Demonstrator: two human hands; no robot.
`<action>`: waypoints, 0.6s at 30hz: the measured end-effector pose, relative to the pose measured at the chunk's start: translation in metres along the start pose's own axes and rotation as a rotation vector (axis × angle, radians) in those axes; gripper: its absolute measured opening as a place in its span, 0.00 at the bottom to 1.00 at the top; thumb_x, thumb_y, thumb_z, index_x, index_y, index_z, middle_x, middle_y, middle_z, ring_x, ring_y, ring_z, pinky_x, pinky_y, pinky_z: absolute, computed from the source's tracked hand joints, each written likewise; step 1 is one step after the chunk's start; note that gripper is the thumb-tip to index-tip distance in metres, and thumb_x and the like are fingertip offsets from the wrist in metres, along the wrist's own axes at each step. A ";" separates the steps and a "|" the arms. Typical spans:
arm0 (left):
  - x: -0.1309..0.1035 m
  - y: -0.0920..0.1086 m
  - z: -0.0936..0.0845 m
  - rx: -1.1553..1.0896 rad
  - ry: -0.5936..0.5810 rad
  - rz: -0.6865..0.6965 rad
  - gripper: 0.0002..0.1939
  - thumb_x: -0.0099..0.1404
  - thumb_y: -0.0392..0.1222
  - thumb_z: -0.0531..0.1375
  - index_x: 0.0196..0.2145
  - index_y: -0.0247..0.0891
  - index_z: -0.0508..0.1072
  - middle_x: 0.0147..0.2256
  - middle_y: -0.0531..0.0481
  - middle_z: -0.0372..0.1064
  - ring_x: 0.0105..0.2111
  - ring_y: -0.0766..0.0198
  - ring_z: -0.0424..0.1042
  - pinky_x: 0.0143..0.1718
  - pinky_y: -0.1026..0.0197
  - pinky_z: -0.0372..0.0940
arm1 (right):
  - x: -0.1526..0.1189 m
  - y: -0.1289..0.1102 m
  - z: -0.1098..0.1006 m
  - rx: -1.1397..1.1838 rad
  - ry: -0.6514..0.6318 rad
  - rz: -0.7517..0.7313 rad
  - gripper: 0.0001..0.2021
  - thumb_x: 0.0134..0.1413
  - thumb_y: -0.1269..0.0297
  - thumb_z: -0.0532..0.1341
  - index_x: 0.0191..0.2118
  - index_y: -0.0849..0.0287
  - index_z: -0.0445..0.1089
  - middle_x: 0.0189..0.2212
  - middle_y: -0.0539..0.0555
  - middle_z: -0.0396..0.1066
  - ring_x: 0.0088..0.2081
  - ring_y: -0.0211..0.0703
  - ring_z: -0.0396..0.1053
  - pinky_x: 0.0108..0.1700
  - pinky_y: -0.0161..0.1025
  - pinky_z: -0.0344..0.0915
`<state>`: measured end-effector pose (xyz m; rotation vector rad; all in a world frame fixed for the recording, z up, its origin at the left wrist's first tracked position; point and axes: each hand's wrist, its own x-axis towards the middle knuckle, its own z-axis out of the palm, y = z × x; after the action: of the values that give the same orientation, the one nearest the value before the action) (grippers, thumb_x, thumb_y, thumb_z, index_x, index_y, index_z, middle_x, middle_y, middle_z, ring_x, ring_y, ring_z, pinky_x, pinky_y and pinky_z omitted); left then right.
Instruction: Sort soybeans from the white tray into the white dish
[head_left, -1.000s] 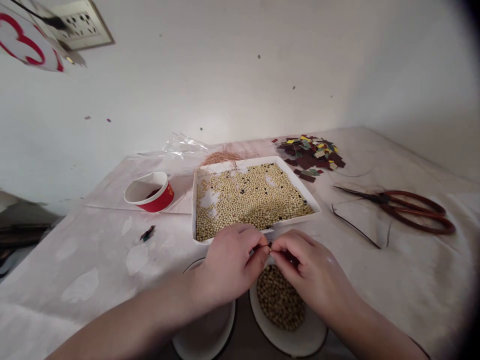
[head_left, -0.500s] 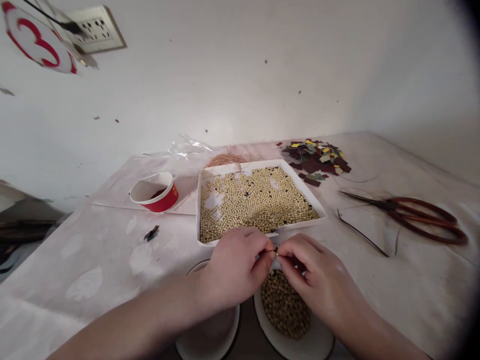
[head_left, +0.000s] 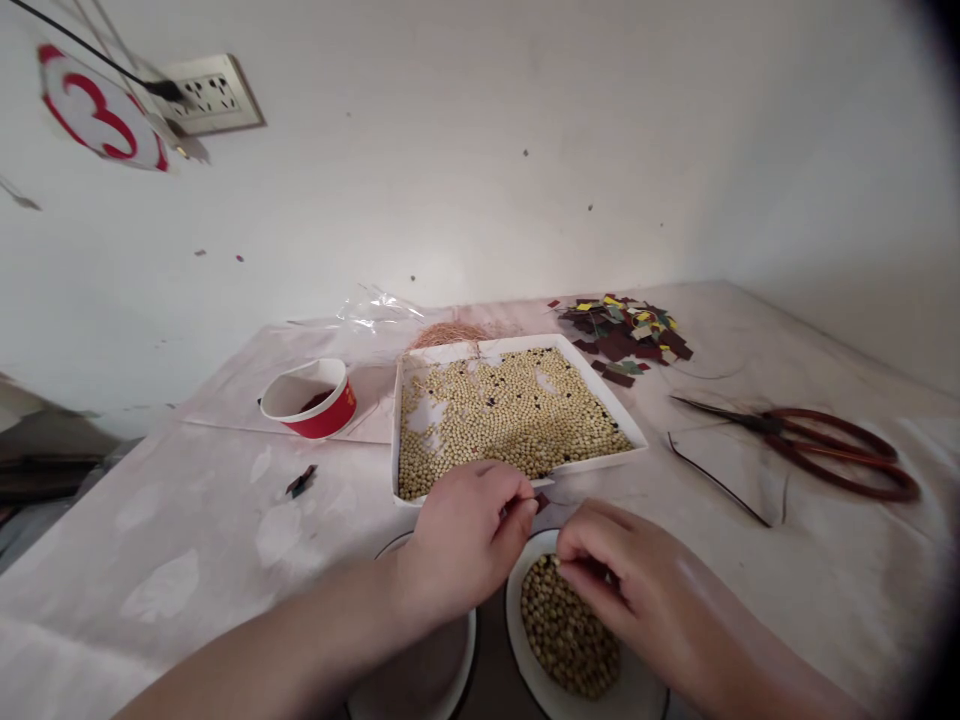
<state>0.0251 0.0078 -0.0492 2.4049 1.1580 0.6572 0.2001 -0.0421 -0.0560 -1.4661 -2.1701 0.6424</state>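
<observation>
My left hand [head_left: 472,525] is closed in a pinch just in front of the white tray [head_left: 517,478]. What its fingertips hold is too small to make out; a small dark red scrap [head_left: 541,502] shows right beside them. Over the right-hand bowl [head_left: 526,660], my right hand [head_left: 630,570] pinches thumb and forefinger together, with a small pale bead [head_left: 555,562] at the tips. Brownish round beads [head_left: 570,630] lie heaped in that bowl. Pale beads [head_left: 517,410] with a few dark ones spread across the tray. Another bowl [head_left: 420,670] sits partly under my left forearm.
A red and white paper cup [head_left: 322,415] stands left of the tray. Scissors [head_left: 810,440] and a dark curved strip [head_left: 716,480] lie at right. Coloured scraps [head_left: 630,330], reddish fibres [head_left: 450,335] and clear plastic [head_left: 379,305] lie toward the wall.
My hands, whose fingertips met in front of the tray, are now apart. My right hand has moved down over the bowl of beads, while my left stays near the tray. The view has tilted up slightly.
</observation>
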 end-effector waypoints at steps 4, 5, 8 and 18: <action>0.000 0.000 -0.001 0.001 -0.030 0.002 0.05 0.60 0.36 0.53 0.27 0.37 0.66 0.27 0.51 0.66 0.29 0.65 0.64 0.28 0.63 0.57 | -0.003 -0.003 0.001 0.021 -0.065 -0.053 0.08 0.50 0.77 0.55 0.27 0.57 0.62 0.27 0.49 0.67 0.30 0.38 0.65 0.31 0.35 0.61; 0.000 0.001 -0.001 -0.006 -0.038 0.019 0.06 0.61 0.36 0.53 0.27 0.37 0.66 0.27 0.51 0.66 0.29 0.65 0.64 0.28 0.63 0.57 | -0.004 -0.003 0.001 0.030 -0.047 -0.038 0.08 0.50 0.77 0.55 0.27 0.57 0.63 0.27 0.49 0.67 0.30 0.39 0.65 0.31 0.36 0.61; -0.001 0.003 -0.002 -0.041 -0.059 0.078 0.05 0.61 0.35 0.52 0.28 0.37 0.67 0.27 0.51 0.66 0.30 0.65 0.64 0.29 0.63 0.57 | -0.003 -0.002 0.000 0.060 0.055 0.020 0.07 0.51 0.76 0.54 0.29 0.56 0.63 0.27 0.49 0.66 0.29 0.38 0.65 0.30 0.36 0.60; -0.002 0.004 -0.003 -0.162 -0.095 0.109 0.06 0.61 0.33 0.52 0.27 0.37 0.66 0.27 0.52 0.65 0.31 0.66 0.63 0.31 0.63 0.58 | 0.001 -0.001 0.009 0.082 0.203 -0.068 0.07 0.53 0.74 0.55 0.26 0.57 0.63 0.27 0.50 0.65 0.31 0.41 0.64 0.31 0.39 0.59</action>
<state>0.0252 0.0046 -0.0454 2.3466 0.9054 0.6367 0.1930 -0.0425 -0.0625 -1.3475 -2.0046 0.5276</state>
